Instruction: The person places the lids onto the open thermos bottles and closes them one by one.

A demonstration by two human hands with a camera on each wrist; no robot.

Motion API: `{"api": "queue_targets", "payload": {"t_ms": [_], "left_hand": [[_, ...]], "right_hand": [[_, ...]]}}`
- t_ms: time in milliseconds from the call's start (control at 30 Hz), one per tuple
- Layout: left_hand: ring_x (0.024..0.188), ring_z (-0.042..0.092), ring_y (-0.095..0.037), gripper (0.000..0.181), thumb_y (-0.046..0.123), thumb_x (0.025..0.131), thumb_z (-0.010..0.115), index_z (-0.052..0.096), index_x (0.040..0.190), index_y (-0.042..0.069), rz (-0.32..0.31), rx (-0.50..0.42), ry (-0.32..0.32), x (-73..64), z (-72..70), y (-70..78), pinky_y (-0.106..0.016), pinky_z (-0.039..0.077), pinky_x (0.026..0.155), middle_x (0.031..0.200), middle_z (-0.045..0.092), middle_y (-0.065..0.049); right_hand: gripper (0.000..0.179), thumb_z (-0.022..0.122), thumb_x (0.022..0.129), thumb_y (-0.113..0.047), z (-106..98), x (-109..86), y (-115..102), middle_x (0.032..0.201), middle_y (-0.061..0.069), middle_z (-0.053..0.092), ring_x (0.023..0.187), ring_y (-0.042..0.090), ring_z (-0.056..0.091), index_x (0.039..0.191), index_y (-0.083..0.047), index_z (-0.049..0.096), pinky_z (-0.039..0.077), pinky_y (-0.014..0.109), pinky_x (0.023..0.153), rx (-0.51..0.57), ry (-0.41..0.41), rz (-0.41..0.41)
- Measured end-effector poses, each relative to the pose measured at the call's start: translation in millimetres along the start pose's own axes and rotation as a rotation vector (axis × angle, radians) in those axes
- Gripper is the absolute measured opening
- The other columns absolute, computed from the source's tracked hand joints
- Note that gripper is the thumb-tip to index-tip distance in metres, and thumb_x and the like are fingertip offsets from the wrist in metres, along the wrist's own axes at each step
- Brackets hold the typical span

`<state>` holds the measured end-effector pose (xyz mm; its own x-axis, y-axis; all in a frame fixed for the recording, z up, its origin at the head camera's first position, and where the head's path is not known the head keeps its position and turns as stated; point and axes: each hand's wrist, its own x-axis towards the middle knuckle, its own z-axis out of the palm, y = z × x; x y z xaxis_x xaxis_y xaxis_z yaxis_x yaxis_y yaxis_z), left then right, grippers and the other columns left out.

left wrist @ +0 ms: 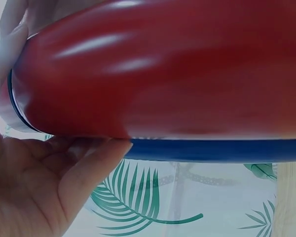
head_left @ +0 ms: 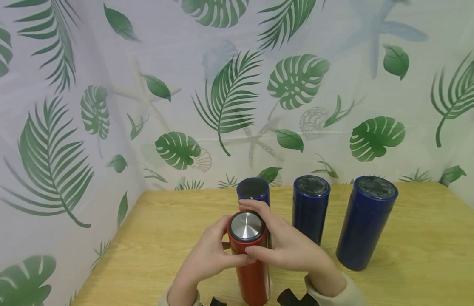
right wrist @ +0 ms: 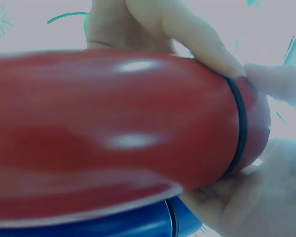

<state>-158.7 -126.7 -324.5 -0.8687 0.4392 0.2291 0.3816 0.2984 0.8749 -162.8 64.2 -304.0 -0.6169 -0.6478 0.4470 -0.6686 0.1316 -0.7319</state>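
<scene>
A red thermos flask (head_left: 253,278) stands upright on the table, its lid (head_left: 245,226) topped with a brushed steel disc in a dark rim. My left hand (head_left: 206,255) grips the upper body from the left, thumb across the near side. From the right, my right hand (head_left: 288,246) curls round the lid, its thumb meeting the left thumb in front. In the right wrist view, a black ring (right wrist: 240,123) separates lid from body. The left wrist view shows the red body (left wrist: 187,64) with left fingers (left wrist: 96,165) bent beneath the neck.
Directly behind the red flask stands a blue flask (head_left: 254,188), partly hidden by my right hand. Two more blue flasks, one in the middle (head_left: 310,214) and one farther right (head_left: 364,233), share the wooden table (head_left: 164,229). A leaf-patterned cloth (head_left: 175,76) hangs along the back.
</scene>
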Motion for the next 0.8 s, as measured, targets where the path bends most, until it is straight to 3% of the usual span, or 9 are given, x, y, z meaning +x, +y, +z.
{"api": "queue_targets", "payload": {"t_ms": [67, 267, 367, 467, 600, 667, 800], "left_hand": [[0.100, 0.050, -0.016, 0.057, 0.020, 0.070, 0.076, 0.046, 0.118, 0.010, 0.006, -0.003, 0.003, -0.4, 0.1, 0.0, -0.032, 0.047, 0.076, 0.109, 0.054, 0.000], [0.101, 0.050, -0.017, 0.060, 0.015, 0.067, 0.077, 0.046, 0.119, 0.008, 0.033, -0.008, 0.016, 0.3, 0.5, 0.3, -0.028, 0.047, 0.076, 0.110, 0.053, -0.002], [0.101, 0.049, -0.019, 0.061, 0.012, 0.067, 0.077, 0.046, 0.119, 0.006, 0.028, -0.018, 0.021, 0.6, 1.6, 0.4, -0.027, 0.047, 0.075, 0.111, 0.052, -0.005], [0.102, 0.049, -0.019, 0.060, 0.013, 0.068, 0.076, 0.046, 0.119, 0.006, 0.027, -0.009, 0.022, 0.6, 3.0, -0.2, -0.027, 0.047, 0.076, 0.111, 0.052, -0.006], [0.101, 0.049, -0.017, 0.058, 0.019, 0.070, 0.075, 0.046, 0.119, 0.008, 0.010, 0.005, 0.013, 0.0, 4.9, -0.6, -0.029, 0.047, 0.076, 0.110, 0.053, -0.002], [0.100, 0.049, -0.017, 0.058, 0.020, 0.070, 0.075, 0.046, 0.119, 0.009, -0.006, -0.002, 0.008, 0.1, 4.6, -0.6, -0.031, 0.047, 0.077, 0.109, 0.053, -0.001], [0.100, 0.049, -0.017, 0.058, 0.021, 0.070, 0.076, 0.046, 0.119, 0.010, -0.016, -0.008, 0.012, 0.4, 3.3, 0.6, -0.030, 0.047, 0.077, 0.109, 0.053, 0.000]], "right_hand": [[0.067, 0.064, 0.082, -0.020, 1, 0.2, 0, 0.123, 0.007, 0.044, 0.107, 0.017, 0.047, 0.135, -0.014, 0.023, 0.040, 0.038, 0.088, -0.039, 0.040, 0.013], [0.076, 0.078, 0.064, -0.037, 15, 6.4, -1, 0.103, -0.001, 0.045, 0.089, 0.012, 0.049, 0.126, -0.016, 0.039, 0.046, 0.029, 0.073, -0.196, 0.261, 0.122], [0.075, 0.078, 0.062, -0.042, 21, 7.8, -2, 0.101, -0.001, 0.043, 0.087, 0.012, 0.048, 0.123, -0.017, 0.043, 0.046, 0.029, 0.071, -0.258, 0.310, 0.167], [0.072, 0.075, 0.067, -0.040, 20, 6.4, -2, 0.109, 0.001, 0.042, 0.092, 0.014, 0.048, 0.125, -0.017, 0.040, 0.046, 0.032, 0.074, -0.232, 0.262, 0.170], [0.066, 0.066, 0.079, -0.026, 9, 1.0, -1, 0.122, 0.004, 0.041, 0.103, 0.016, 0.047, 0.133, -0.018, 0.028, 0.042, 0.036, 0.084, -0.044, 0.091, 0.129], [0.065, 0.063, 0.083, -0.021, 4, -0.3, -1, 0.124, 0.007, 0.043, 0.105, 0.017, 0.047, 0.135, -0.016, 0.024, 0.040, 0.038, 0.086, 0.024, 0.043, 0.103], [0.069, 0.069, 0.078, -0.025, 6, 1.1, -3, 0.117, 0.007, 0.047, 0.100, 0.018, 0.050, 0.133, -0.014, 0.028, 0.043, 0.035, 0.083, -0.005, 0.116, 0.124]]}}
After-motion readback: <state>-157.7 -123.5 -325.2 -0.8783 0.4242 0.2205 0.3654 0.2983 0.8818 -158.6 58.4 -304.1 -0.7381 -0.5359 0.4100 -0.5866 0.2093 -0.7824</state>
